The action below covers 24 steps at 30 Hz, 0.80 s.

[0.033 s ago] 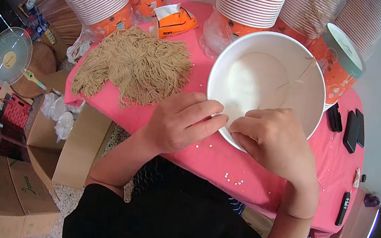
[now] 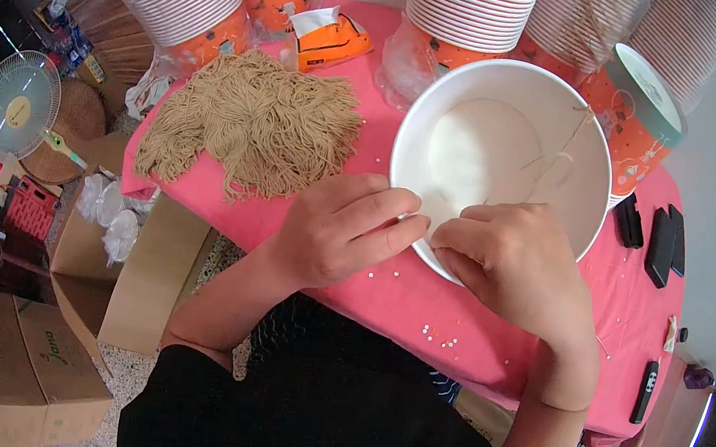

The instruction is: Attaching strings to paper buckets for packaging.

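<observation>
A large white paper bucket (image 2: 472, 162) stands on the table before me, its open mouth tilted toward me. My left hand (image 2: 348, 227) is at its near left rim, thumb and fingers pinched together; a bit of white shows between them, too small to name. Just right of it, over the near rim, my right hand (image 2: 508, 258) is closed in a pinch with its fingertips hidden. Thin tan cord (image 2: 564, 154) hangs over the far right rim and runs down inside the bucket to behind my right hand. Tan cords (image 2: 257, 121) lie in a heap to the left.
Stacked paper buckets (image 2: 471, 1) line the back of the pink table (image 2: 346, 293). An orange tissue pack (image 2: 331, 42) lies before them. Small beads (image 2: 438, 336) are scattered near the front edge. Dark phone-like objects (image 2: 661, 246) lie right. Cardboard boxes (image 2: 26, 367) and a fan (image 2: 17, 108) are left.
The loose cord inside the bucket has shifted slightly. Both hands keep nearly the same place and pinch.
</observation>
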Each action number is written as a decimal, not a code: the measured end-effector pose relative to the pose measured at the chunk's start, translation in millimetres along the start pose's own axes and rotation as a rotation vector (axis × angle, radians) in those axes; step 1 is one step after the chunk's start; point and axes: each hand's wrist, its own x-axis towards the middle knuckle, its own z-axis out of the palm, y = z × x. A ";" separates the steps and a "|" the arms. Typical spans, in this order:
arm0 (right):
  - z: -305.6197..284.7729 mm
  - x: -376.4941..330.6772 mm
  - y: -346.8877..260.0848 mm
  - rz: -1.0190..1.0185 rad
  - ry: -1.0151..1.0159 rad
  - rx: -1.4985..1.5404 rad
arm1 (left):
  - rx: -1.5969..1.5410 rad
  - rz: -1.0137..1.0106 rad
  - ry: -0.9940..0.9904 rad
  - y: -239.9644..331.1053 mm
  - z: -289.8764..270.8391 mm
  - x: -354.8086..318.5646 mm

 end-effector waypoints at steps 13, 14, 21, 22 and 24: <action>3.0 2.0 27.2 -0.034 -0.008 0.333 | -0.084 -0.104 -0.018 -3.7 2.8 9.0; -0.6 1.9 27.7 0.028 -0.091 0.433 | -0.114 -0.134 -0.008 -4.1 3.2 9.5; -8.7 2.3 29.0 0.287 -0.209 0.558 | -0.284 -0.281 -0.129 -14.4 17.2 14.3; -9.1 4.4 27.6 0.285 -0.209 0.557 | -0.283 -0.340 -0.044 -13.1 22.0 15.8; -11.1 7.9 26.0 0.435 -0.173 0.620 | -0.309 -0.462 0.087 -9.2 27.5 12.9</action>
